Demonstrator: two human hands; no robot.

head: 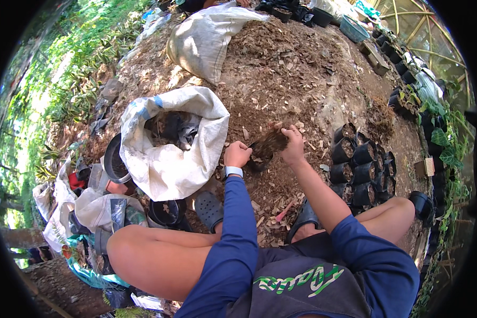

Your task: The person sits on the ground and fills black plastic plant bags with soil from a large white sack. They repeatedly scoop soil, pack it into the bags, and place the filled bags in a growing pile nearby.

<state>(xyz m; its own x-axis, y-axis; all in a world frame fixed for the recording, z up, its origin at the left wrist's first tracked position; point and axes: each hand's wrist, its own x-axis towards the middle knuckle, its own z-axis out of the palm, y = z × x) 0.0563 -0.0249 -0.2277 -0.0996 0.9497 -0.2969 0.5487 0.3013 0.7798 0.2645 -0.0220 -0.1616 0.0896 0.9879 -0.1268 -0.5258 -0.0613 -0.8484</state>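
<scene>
My left hand (237,154), with a white watch on its wrist, pinches the rim of a black plastic planting bag (258,163) just above the ground. My right hand (293,144) grips a clump of brown, fibrous soil or mulch (272,141) over the bag's mouth. The clump is motion-blurred and hides part of the bag. Wood chips and dark soil (278,187) cover the ground beneath both hands. To the left of my left hand stands a white woven sack (171,171), its rim rolled down, with dark material and black plastic inside.
On the right, several black planting bags (353,167) stand in a cluster. A second white sack (202,39) lies ahead, near a mulch heap (282,55). Black pots (167,212) and a basin (115,159) sit at the left. A blue-green basin (353,28) is farther off.
</scene>
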